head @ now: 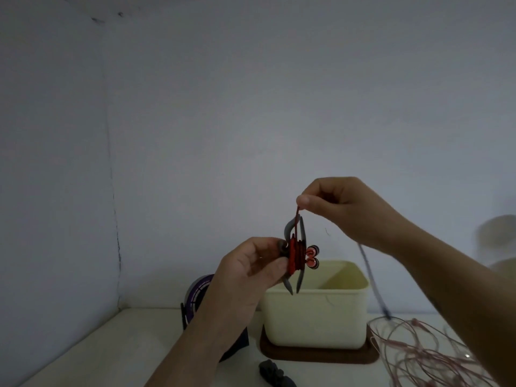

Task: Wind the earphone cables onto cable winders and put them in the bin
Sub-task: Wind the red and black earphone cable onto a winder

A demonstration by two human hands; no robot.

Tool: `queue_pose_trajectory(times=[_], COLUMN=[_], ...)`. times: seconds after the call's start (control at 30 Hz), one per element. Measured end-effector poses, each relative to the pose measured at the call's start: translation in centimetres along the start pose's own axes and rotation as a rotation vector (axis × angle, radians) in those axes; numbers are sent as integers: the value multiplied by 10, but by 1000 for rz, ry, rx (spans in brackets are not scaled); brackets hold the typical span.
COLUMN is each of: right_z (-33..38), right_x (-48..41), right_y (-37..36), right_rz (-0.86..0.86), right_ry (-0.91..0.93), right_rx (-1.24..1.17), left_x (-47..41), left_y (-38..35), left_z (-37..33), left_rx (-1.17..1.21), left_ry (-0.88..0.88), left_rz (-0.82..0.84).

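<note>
Left hand (251,270) grips the grey winder (289,229) by its hub, held up in the air and edge-on, with the cream bin (315,317) right behind it. Red cable (294,255) is nearly all on the core, earbuds (311,256) poking out the right side. Right hand (343,208) pinches the last short tail between thumb and forefinger, pulled straight up – probably tension to keep the wraps tight before tucking the end. Bin is open-topped, so the drop should be short. Pink cables (418,356) lie loose on the table (111,344) at right – spare winder (275,375) at the near edge
</note>
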State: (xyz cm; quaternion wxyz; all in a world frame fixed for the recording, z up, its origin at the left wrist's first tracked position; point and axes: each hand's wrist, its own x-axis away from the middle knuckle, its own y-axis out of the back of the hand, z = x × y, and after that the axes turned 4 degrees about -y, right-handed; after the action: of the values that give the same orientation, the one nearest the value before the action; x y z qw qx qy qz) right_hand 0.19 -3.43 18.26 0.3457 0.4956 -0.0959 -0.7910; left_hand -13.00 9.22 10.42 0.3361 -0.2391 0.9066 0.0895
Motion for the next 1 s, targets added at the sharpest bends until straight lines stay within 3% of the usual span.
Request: queue_pose_trajectory(times=[0.17, 0.33, 0.5, 0.67, 0.8, 0.9, 1.0], right_z=[-14, -22, -32, -29, -16, -2, 8], right_x=[4, 3, 13, 29, 37, 36, 28], right_y=[-14, -22, -51, -63, -58, -48, -33], right_rz=[-79, -102, -1, 105, 210, 197, 107], right_ry=[-79, -125, -176, -106, -9, 59, 83], right_rx=[-270, -327, -374, -16, 294, 396, 398], left_x=[1, 1, -6, -13, -14, -13, -10], left_y=[-4, -4, -6, 1, 12, 17, 15], left_z=[-2, -4, -13, -10, 2, 10, 14], left_rx=[15, 34, 232, 434, 367, 271, 147], left_ry=[50, 61, 38, 57, 92, 114, 143], left_rz=[-17, -22, -76, -309, -451, -482, -412])
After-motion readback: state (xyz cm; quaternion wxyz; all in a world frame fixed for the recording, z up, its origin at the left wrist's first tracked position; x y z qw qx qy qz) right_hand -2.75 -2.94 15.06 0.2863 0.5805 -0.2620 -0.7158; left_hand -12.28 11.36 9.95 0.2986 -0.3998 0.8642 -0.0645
